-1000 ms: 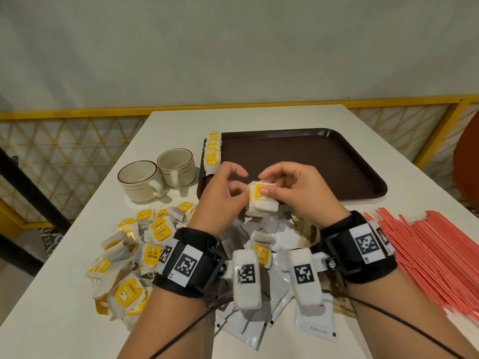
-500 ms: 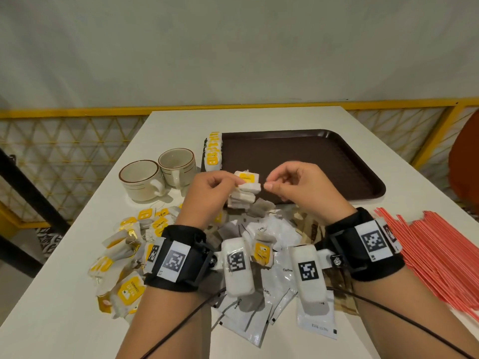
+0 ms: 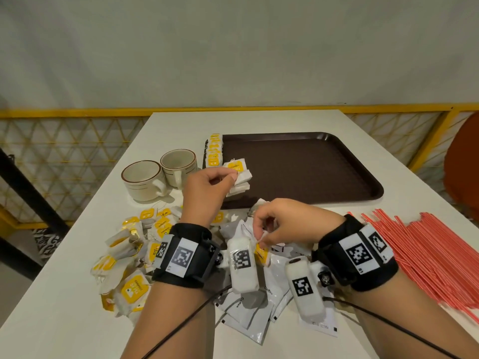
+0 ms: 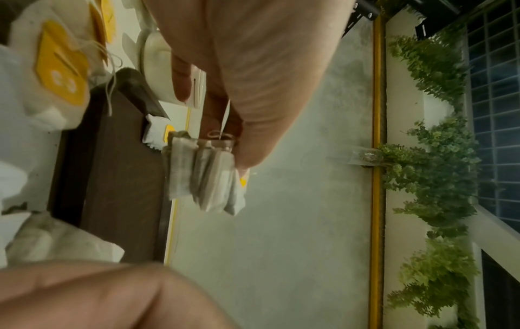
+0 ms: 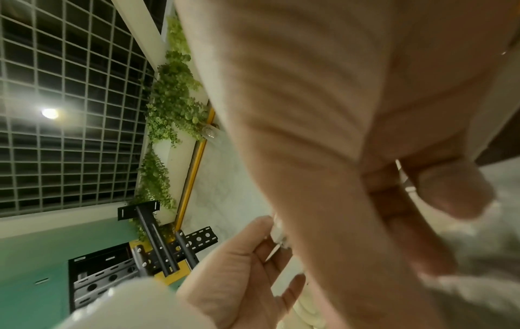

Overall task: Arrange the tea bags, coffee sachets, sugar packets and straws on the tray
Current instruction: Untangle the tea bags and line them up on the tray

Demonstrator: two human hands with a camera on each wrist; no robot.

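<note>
My left hand (image 3: 232, 175) pinches a small stack of tea bags (image 3: 239, 178) with a yellow tag on top, held over the near left corner of the brown tray (image 3: 311, 167). In the left wrist view the stack (image 4: 205, 175) hangs from my fingertips (image 4: 247, 160) above the tray (image 4: 118, 160). A row of tea bags (image 3: 214, 151) lines the tray's left edge. My right hand (image 3: 260, 238) is down at the pile and pinches one tea bag (image 3: 261, 251). Loose tea bags (image 3: 129, 257), white coffee sachets (image 3: 248, 309) and red straws (image 3: 430, 255) lie on the table.
Two cream cups (image 3: 145, 178) (image 3: 178, 164) stand left of the tray. A yellow railing (image 3: 77, 114) runs behind the table. At the right edge is an orange chair (image 3: 464, 177). Most of the tray floor is bare.
My right hand let go of the stack and dropped back to the pile, pinching another tea bag. The left hand carried the stack forward over the tray's near left corner.
</note>
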